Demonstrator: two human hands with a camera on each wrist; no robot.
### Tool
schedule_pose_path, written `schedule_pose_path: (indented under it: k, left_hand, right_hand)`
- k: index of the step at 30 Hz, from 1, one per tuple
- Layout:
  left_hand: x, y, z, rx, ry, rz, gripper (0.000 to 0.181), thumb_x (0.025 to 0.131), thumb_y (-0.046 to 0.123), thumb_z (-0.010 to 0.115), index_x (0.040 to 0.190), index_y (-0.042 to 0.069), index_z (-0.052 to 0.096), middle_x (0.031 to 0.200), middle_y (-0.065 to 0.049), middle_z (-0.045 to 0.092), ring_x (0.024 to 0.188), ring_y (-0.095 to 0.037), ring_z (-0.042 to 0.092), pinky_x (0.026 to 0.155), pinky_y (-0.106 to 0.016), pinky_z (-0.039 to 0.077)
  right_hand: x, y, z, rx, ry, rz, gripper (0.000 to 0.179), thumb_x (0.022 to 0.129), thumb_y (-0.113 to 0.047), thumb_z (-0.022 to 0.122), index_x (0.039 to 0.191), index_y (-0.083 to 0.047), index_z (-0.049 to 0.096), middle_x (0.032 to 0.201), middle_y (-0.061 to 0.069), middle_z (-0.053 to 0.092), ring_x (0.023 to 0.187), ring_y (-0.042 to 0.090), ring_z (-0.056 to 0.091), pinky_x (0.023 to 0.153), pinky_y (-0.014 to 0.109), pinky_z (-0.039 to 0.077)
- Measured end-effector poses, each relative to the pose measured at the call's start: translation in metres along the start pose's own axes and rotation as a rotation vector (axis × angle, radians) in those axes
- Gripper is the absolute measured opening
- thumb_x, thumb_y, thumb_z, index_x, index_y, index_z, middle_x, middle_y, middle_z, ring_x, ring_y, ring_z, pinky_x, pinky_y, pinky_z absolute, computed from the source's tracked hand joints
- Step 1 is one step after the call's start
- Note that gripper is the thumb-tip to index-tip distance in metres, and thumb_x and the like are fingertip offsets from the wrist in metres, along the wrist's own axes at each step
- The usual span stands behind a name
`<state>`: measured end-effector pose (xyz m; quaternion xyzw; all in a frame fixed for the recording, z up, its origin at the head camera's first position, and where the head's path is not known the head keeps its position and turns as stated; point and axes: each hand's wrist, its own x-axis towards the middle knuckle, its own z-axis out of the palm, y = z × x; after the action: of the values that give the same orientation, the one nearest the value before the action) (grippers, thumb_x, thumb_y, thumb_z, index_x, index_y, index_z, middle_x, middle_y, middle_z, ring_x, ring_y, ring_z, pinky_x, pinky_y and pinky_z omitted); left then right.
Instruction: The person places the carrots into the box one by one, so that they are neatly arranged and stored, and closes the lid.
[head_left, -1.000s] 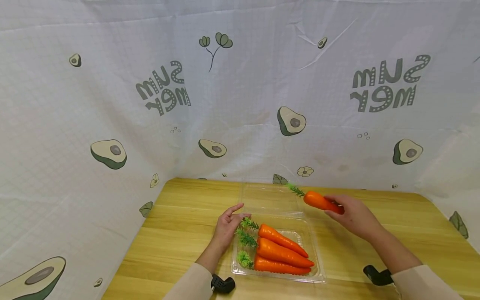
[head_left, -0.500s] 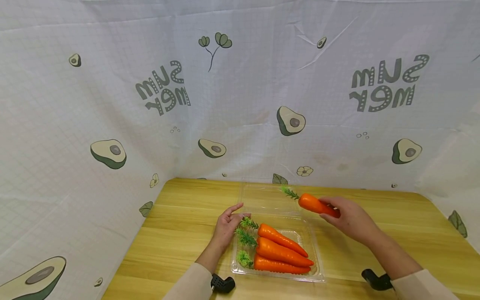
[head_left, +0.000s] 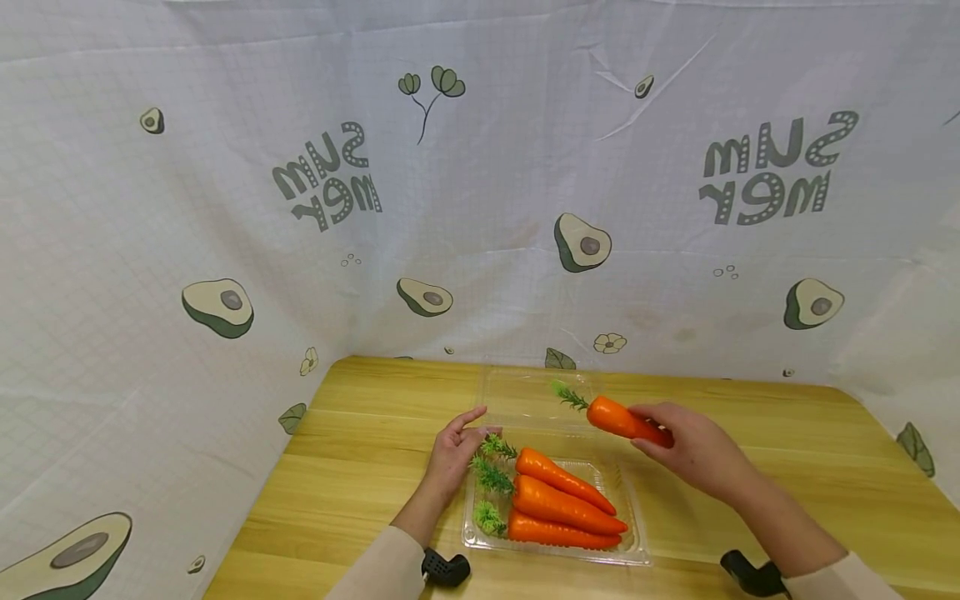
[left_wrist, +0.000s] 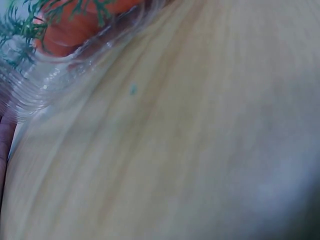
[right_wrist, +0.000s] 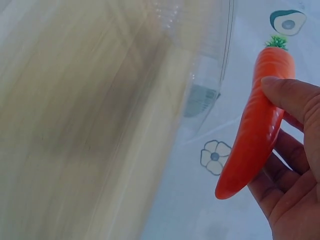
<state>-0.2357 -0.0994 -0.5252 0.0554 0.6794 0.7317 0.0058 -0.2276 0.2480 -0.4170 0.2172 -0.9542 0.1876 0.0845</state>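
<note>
My right hand (head_left: 693, 446) holds an orange toy carrot (head_left: 618, 418) above the table, its green leafy top pointing left. In the right wrist view, the thumb presses this carrot (right_wrist: 260, 125) against the fingers, and its tapered end hangs free. Below and to the left, a clear plastic clamshell box (head_left: 633, 533) has its lid (head_left: 536, 392) folded back. Several carrots (head_left: 562, 500) lie in the box, leafy tops to the left. My left hand (head_left: 452, 458) rests at the box's upper left edge, index finger extended. Only a sliver of that hand shows in the left wrist view.
The box stands on a wood-grain table (head_left: 352, 467). A white curtain (head_left: 495, 208) with avocado prints hangs behind and beside the table. Black wrist-camera mounts (head_left: 446, 568) sit by both sleeves.
My right hand has moved left and slightly down with the carrot, closer to the box. The left hand, the box and the carrots in it have stayed put.
</note>
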Motion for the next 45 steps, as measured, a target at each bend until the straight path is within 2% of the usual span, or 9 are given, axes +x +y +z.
schedule_pose_path:
  k: [6,11,17,26,31,35,45]
  left_hand:
    - [-0.001,0.000,0.001,0.004,-0.004,0.000,0.046,0.104,0.015,0.055,0.148,0.003,0.051,0.124,-0.024,0.071,0.125,-0.035,0.064,0.110,-0.031,0.046]
    - [-0.002,0.000,0.001,0.002,-0.002,0.001,0.046,0.104,0.015,0.056,0.148,0.003,0.050,0.124,-0.024,0.071,0.125,-0.034,0.064,0.107,-0.027,0.046]
    - [-0.002,-0.001,0.000,-0.010,0.002,-0.003,0.045,0.104,0.014,0.056,0.148,0.002,0.051,0.124,-0.026,0.071,0.123,-0.033,0.065,0.103,-0.024,0.046]
    - [-0.003,-0.002,-0.001,0.015,-0.010,0.008,0.046,0.105,0.016,0.054,0.148,0.002,0.050,0.122,-0.020,0.073,0.119,-0.019,0.068,0.104,-0.025,0.047]
    - [-0.003,-0.002,-0.001,0.028,-0.014,0.007,0.045,0.106,0.017,0.053,0.149,0.002,0.050,0.122,-0.019,0.074,0.125,-0.027,0.064,0.107,-0.029,0.047]
    - [-0.004,-0.001,-0.001,0.022,-0.017,0.005,0.045,0.106,0.015,0.053,0.149,0.001,0.049,0.123,-0.022,0.072,0.127,-0.033,0.062,0.104,-0.027,0.047]
    - [-0.002,0.002,-0.001,0.003,-0.011,-0.001,0.045,0.105,0.014,0.054,0.148,0.002,0.050,0.124,-0.024,0.071,0.127,-0.033,0.062,0.099,-0.022,0.047]
  right_hand:
    - [-0.004,-0.009,0.000,0.005,-0.008,-0.020,0.044,0.082,-0.020,0.086,0.121,-0.007,0.072,0.110,0.009,0.075,0.089,0.019,0.067,0.077,0.043,0.062]
    - [-0.007,-0.014,0.001,-0.022,-0.002,-0.050,0.044,0.080,-0.021,0.087,0.120,-0.009,0.073,0.107,0.005,0.076,0.086,0.015,0.067,0.074,0.037,0.062]
    - [-0.010,-0.021,0.002,0.000,-0.011,-0.046,0.044,0.080,-0.020,0.087,0.120,-0.010,0.073,0.109,0.004,0.076,0.088,0.015,0.067,0.074,0.035,0.062]
    - [-0.015,-0.030,0.004,0.015,-0.027,-0.064,0.043,0.080,-0.022,0.087,0.120,-0.014,0.073,0.108,-0.002,0.075,0.088,0.011,0.067,0.074,0.027,0.061]
    - [-0.018,-0.036,0.005,0.021,-0.019,-0.100,0.044,0.079,-0.021,0.088,0.121,-0.015,0.073,0.107,-0.005,0.075,0.087,0.008,0.066,0.072,0.024,0.060]
    - [-0.020,-0.040,0.006,0.021,-0.016,-0.132,0.044,0.079,-0.022,0.087,0.121,-0.017,0.073,0.106,-0.007,0.075,0.086,0.007,0.066,0.071,0.024,0.059]
    - [-0.022,-0.052,0.010,0.022,-0.046,-0.174,0.044,0.081,-0.025,0.086,0.122,-0.018,0.073,0.109,-0.007,0.075,0.091,0.010,0.069,0.077,0.029,0.062]
